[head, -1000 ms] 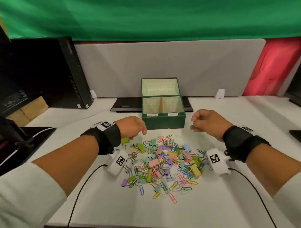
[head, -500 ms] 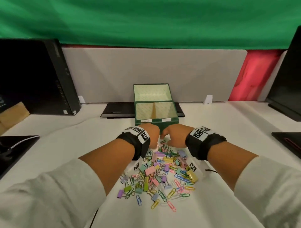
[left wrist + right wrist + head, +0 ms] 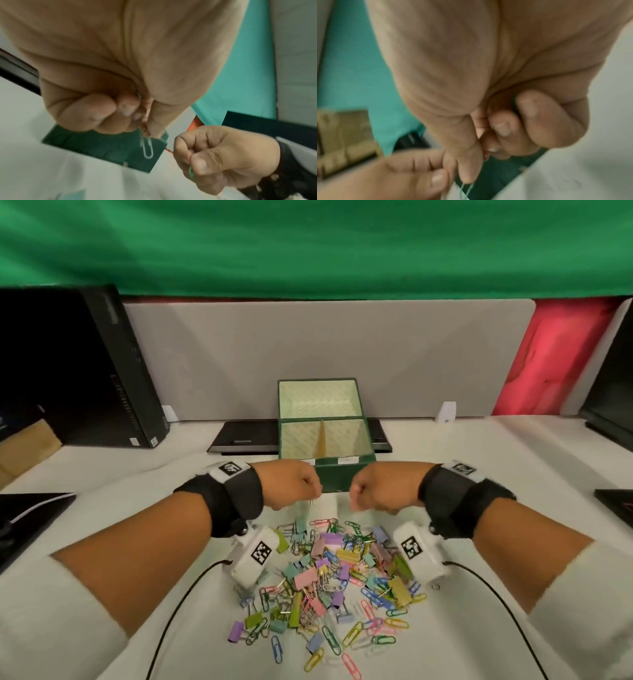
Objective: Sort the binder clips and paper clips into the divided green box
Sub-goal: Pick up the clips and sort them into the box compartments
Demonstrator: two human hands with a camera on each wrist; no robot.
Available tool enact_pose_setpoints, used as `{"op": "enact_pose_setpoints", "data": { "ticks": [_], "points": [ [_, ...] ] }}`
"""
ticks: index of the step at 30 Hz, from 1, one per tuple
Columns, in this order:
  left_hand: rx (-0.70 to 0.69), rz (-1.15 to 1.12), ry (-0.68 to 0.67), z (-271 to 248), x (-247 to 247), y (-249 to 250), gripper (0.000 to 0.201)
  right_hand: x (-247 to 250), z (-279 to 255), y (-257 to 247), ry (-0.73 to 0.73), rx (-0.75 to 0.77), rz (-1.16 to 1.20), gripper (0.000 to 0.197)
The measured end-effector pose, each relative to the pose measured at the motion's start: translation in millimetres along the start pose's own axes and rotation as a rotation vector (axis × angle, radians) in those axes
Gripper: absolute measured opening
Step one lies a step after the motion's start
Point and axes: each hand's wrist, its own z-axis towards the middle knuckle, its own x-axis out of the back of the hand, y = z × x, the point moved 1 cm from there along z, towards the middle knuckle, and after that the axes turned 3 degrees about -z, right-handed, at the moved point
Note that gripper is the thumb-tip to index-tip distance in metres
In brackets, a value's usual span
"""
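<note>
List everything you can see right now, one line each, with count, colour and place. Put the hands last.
Green box: one, dark green, lid open, far side of the table behind the pile; its two compartments look empty.
Clip pile: many mixed binder clips and paper clips, pastel colours, table centre.
Table: one, white.
Grey divider panel: one, behind the box.
Flat black device: one, beside the box.
Black computer case: one, far left.
Small white object: one, at the panel's foot, right.
Left hand: pinches a white paper clip above the pile.
Right hand: pinches a green paper clip; a red bit also shows in its grip.
</note>
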Motion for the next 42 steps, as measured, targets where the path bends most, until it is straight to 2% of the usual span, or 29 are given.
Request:
{"op": "enact_pose_setpoints", "data": {
  "ticks": [2,5,6,8,12,15,17,19,20,22,24,25,26,28,29,31,33,37,42],
  "points": [
    [0.045,-0.085,0.016,2.0,16.2,5.2,0.020,22.1,-7.9,4.6,0.062,0.002,0.223,0.013],
    [0.046,-0.136,0.120,15.7,38.0,20.5,0.023,52.8,-1.2,4.5,0.246,-0.008,0.366,0.011],
    [0.027,-0.101,0.165,27.2,48.1,31.0,0.024,67.5,5.5,3.6,0.317,-0.021,0.344,0.011],
    [0.041,-0.052,0.237,39.3,49.6,39.8,0.025,74.8,17.1,-2.0,0.364,-0.067,0.280,0.012],
    [0.085,-0.031,0.260,63.8,46.3,46.2,0.029,85.0,35.3,-5.7,0.358,-0.150,0.145,0.021],
    [0.095,-0.016,0.269,73.5,44.3,50.5,0.020,86.1,46.6,-4.3,0.399,-0.168,0.190,0.013],
    [0.116,-0.181,0.246,77.5,39.1,54.3,0.020,83.4,50.5,-3.6,0.381,-0.146,0.278,0.022],
    [0.150,-0.424,0.199,75.5,34.4,54.4,0.037,82.3,44.4,-4.8,0.396,-0.090,0.220,0.027],
    [0.134,-0.464,0.184,74.5,33.7,52.0,0.044,82.1,37.6,-4.3,0.423,-0.061,0.198,0.027],
    [0.062,-0.328,0.211,67.0,36.4,46.1,0.052,77.8,17.1,-0.1,0.466,-0.004,0.243,0.024],
    [-0.049,-0.085,0.326,50.4,39.8,42.8,0.045,63.2,-9.3,11.8,0.438,0.026,0.235,0.022],
    [-0.097,-0.023,0.341,38.4,38.7,43.0,0.038,51.8,-21.9,20.0,0.399,0.036,0.135,0.023],
    [-0.132,0.033,0.312,26.5,35.4,43.3,0.031,39.4,-32.5,30.4,0.339,0.030,-0.019,0.023],
    [-0.155,0.219,0.131,6.7,19.9,43.8,0.024,12.4,-52.2,50.9,0.160,-0.028,-0.282,0.024],
    [-0.149,0.341,0.040,2.2,10.1,42.2,0.025,1.8,-60.5,59.6,0.088,-0.064,-0.332,0.026],
    [-0.120,0.525,-0.065,-0.1,-8.4,38.5,0.035,-12.2,-74.6,70.5,0.043,-0.099,-0.303,0.032],
    [-0.067,0.540,-0.101,5.6,-22.6,35.8,0.042,-19.1,-80.8,73.8,0.076,-0.089,-0.300,0.035],
    [-0.030,0.543,-0.094,16.0,-36.6,35.2,0.039,-28.2,-75.8,70.5,0.149,-0.044,-0.354,0.039],
    [-0.027,0.496,-0.041,17.5,-36.0,29.3,0.035,-34.1,-67.4,67.6,0.165,-0.055,-0.359,0.027]
  ]
}}
